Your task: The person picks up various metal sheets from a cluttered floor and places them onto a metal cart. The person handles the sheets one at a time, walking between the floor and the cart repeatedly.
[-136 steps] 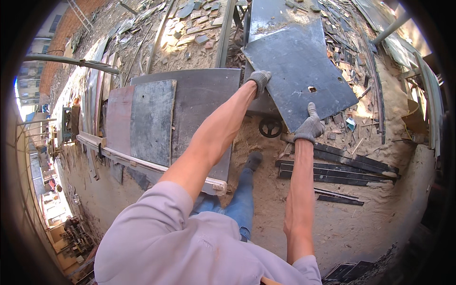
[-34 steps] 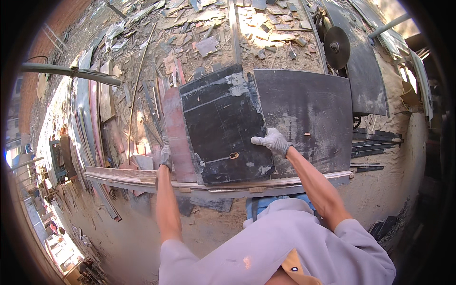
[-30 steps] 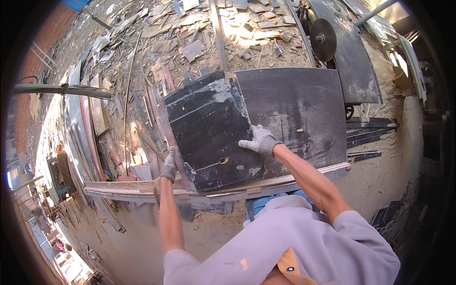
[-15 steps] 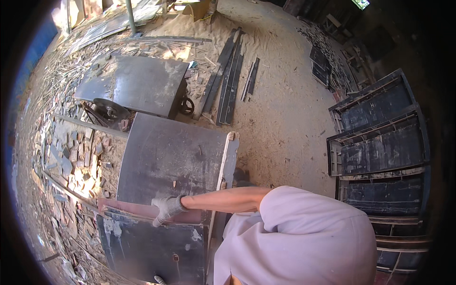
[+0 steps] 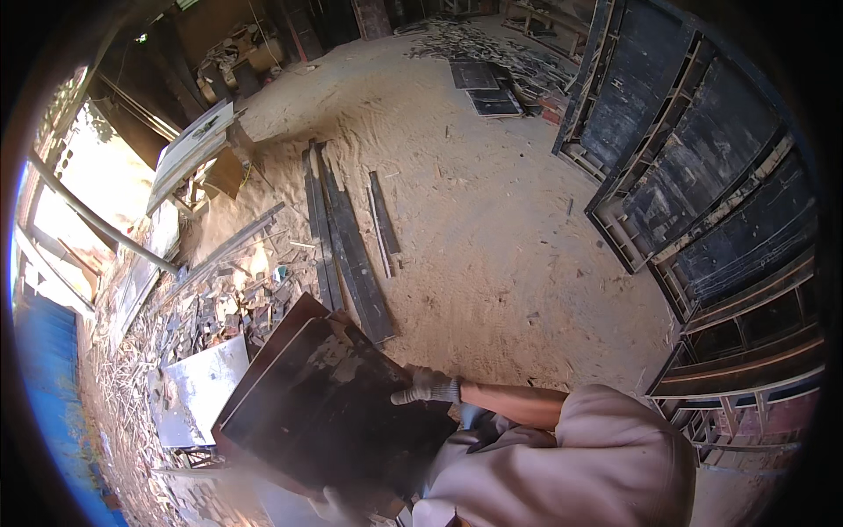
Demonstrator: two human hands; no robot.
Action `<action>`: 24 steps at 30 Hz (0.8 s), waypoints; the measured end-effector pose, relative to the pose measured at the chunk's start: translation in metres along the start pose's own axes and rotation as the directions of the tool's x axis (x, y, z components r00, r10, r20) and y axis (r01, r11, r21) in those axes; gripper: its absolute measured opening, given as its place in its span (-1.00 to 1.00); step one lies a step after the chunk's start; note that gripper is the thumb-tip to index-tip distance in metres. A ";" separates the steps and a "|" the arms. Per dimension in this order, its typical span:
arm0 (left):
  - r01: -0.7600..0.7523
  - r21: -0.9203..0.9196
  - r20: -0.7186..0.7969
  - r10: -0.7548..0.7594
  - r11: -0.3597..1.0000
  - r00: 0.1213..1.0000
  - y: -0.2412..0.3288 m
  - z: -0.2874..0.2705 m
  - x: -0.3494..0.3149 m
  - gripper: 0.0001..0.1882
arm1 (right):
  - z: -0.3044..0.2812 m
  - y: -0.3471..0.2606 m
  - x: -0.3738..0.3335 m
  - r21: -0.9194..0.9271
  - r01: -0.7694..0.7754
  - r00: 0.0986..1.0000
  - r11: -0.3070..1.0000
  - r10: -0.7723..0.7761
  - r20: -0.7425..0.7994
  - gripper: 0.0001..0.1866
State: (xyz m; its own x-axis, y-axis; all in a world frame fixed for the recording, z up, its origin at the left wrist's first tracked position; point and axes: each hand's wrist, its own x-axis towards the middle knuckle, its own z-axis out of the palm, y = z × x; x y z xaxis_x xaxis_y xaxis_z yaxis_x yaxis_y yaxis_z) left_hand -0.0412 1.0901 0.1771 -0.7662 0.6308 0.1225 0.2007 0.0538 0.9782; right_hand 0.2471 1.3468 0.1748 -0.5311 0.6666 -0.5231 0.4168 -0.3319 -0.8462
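Observation:
In front of me is a dark board with worn pale patches, tilted and raised from the saw table. A reddish-brown panel lies against it and juts past its far edge. My right hand, in a grey knit glove, is closed over the board's right edge, thumb on the dark face. My left hand, also gloved, is at the board's near edge low in the picture; its fingers are smeared by motion. Beyond the board, part of a metal machine table shows.
Long dark planks lie on the sandy floor ahead. Large dark framed panels stand along the right. Wood scraps litter the left. Farther off are a worktable and flat dark boards beside a scrap pile.
The dark board and reddish-brown panel have been lifted off the metal table and tilted. My right hand has moved from the panel's surface to the board's right edge. My view has swung right.

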 end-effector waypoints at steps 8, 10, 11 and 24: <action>0.104 0.147 0.567 -0.170 0.984 0.806 0.037 0.301 0.104 -0.37 | -0.210 0.116 0.004 0.238 0.090 0.837 0.967 0.056 -0.545 -0.41; 0.042 0.145 0.678 -0.130 0.989 0.724 0.005 0.359 0.134 -0.32 | -0.250 0.117 0.013 0.212 0.154 0.771 0.965 0.017 -0.637 -0.40; 0.068 0.184 0.716 -0.181 0.981 0.675 -0.008 0.385 0.147 -0.32 | -0.270 0.104 0.012 0.227 0.284 0.740 0.932 -0.062 -0.670 -0.35; 0.352 0.005 0.961 -0.102 0.936 0.258 0.086 0.871 0.259 -0.23 | -0.621 0.007 0.048 0.196 -0.106 0.512 0.975 0.223 -0.830 -0.14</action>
State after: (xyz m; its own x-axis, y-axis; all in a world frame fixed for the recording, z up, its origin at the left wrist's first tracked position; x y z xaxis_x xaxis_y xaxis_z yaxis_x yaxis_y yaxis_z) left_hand 0.3092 1.9322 0.1465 0.3682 0.9010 -0.2294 -0.0792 0.2762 0.9578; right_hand 0.6830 1.7908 0.2065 0.4333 0.8210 -0.3717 0.3177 -0.5251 -0.7895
